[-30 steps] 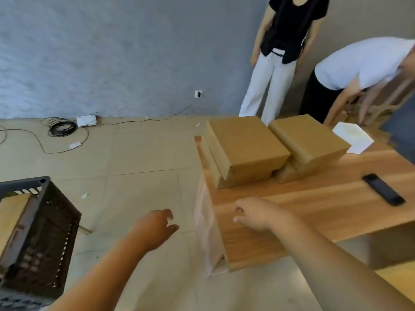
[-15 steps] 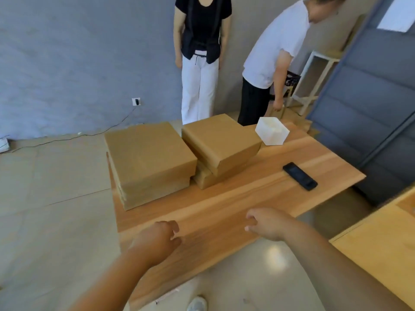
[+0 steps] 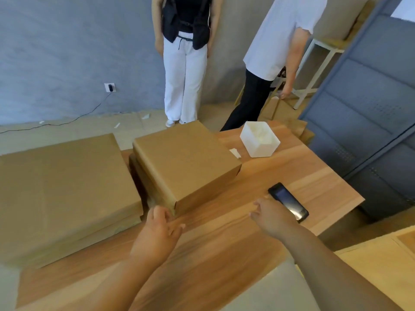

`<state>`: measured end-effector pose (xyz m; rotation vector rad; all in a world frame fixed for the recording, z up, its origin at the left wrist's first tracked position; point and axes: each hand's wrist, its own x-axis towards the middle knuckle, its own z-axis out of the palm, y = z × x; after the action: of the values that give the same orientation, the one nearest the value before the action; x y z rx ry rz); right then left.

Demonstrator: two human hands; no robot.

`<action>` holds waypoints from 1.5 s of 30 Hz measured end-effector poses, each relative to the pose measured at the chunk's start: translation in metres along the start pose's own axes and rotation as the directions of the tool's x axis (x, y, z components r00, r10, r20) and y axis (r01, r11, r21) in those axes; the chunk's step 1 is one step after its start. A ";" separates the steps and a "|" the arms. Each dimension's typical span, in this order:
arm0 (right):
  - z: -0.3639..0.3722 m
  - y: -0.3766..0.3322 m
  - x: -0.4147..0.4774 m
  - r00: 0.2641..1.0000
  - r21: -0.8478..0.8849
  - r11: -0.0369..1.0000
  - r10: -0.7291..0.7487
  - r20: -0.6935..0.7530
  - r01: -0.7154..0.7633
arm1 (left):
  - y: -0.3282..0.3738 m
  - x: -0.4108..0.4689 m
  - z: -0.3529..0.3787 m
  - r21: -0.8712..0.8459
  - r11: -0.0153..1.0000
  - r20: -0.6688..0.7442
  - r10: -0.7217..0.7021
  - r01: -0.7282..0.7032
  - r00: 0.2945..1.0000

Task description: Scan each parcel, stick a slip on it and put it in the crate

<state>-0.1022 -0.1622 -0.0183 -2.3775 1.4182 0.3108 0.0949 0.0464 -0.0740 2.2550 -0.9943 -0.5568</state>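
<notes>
**Both hands reach over the wooden surface, toward a parcel and a phone**

The left hand (image 3: 157,234) is stretched forward, back of the hand up, fingers loosely spread and slightly bent. Its fingertips are at the near lower corner of the upper cardboard parcel (image 3: 186,162); they seem to touch this corner, but nothing is gripped. The right hand (image 3: 272,215) is also stretched forward, palm down, with the fingers half curled. It holds nothing. The fingertips are just beside the near end of the black phone (image 3: 288,202), maybe touching its edge; I cannot tell this for sure.

The parcels are plain brown cardboard boxes, flat and closed, with no slip visible on the faces that show. Just ahead of the left hand is one stack: the upper parcel lies tilted on a lower parcel (image 3: 139,176), of which only a dark edge shows. To the left of the left hand is a wider parcel (image 3: 62,189), blurred, and under it a second edge is visible, so this seems also a stack of two. I count four parcels, though the blur makes it uncertain.

Beyond the right hand, well apart, one open white box (image 3: 260,140) stands on the surface (image 3: 224,254). One phone lies flat, screen up. Behind the surface two people stand on the floor.
</notes>
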 end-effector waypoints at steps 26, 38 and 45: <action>-0.084 0.030 0.177 0.779 0.793 0.361 -0.590 -0.215 0.492 | 0.110 0.032 0.034 -0.390 0.920 -0.517 -0.250 0.034 0.818; -0.122 0.043 0.158 0.757 0.666 0.432 -0.568 -0.323 0.609 | 0.159 0.008 0.039 -0.481 0.871 -0.550 -0.391 0.103 0.738; -0.065 0.087 0.134 0.884 0.721 0.588 -0.462 -0.072 0.366 | 0.123 -0.031 0.092 -0.605 0.743 -0.286 -0.537 0.285 0.794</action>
<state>-0.1146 -0.3337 -0.0235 -1.8721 0.6697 -0.2072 -0.0409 -0.0289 -0.0544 1.9408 -0.0465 -0.4015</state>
